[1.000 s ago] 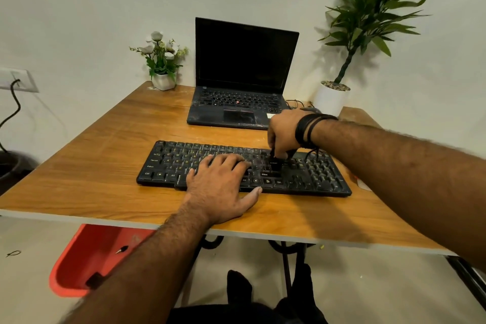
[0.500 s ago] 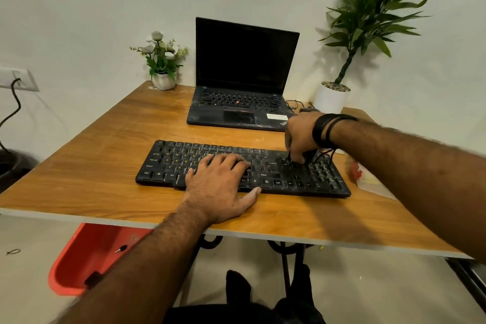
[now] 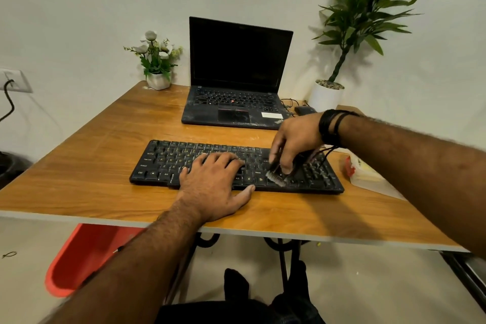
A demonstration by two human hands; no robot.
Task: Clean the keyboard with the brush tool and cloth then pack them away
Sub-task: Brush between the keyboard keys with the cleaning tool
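A black keyboard lies across the front of the wooden table. My left hand rests flat on its middle keys, fingers spread, thumb on the table edge side. My right hand grips a small brush tool; its pale bristles touch the keys right of the middle, near the keyboard's front row. The tool's dark body is mostly hidden under my fingers. A clear packet with red and yellow contents lies just right of the keyboard; I cannot tell if the cloth is in it.
An open black laptop stands behind the keyboard, with a mouse and cable to its right. A small flower pot is at the back left, a tall potted plant at the back right. A red tub sits under the table.
My right hand went right along the keyboard, then came back toward the middle and down to the front rows, so the brush bristles now show. The left hand stayed put.
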